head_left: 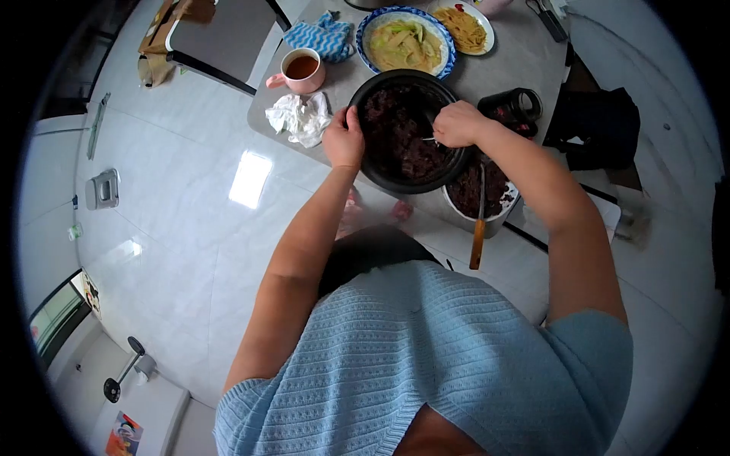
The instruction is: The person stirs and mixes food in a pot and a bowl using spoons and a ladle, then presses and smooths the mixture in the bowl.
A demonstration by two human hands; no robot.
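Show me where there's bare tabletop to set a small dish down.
The table's clearest patch lies between the white plate, black bowl and dark jar. A narrow strip separates the pink mug from the bowl. Crowded: the left end, where crumpled tissue, mug and blue cloth bunch together.

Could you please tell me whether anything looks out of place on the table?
A crumpled white tissue lies beside the pink mug, looking like litter close to the black bowl. No spill stands out.
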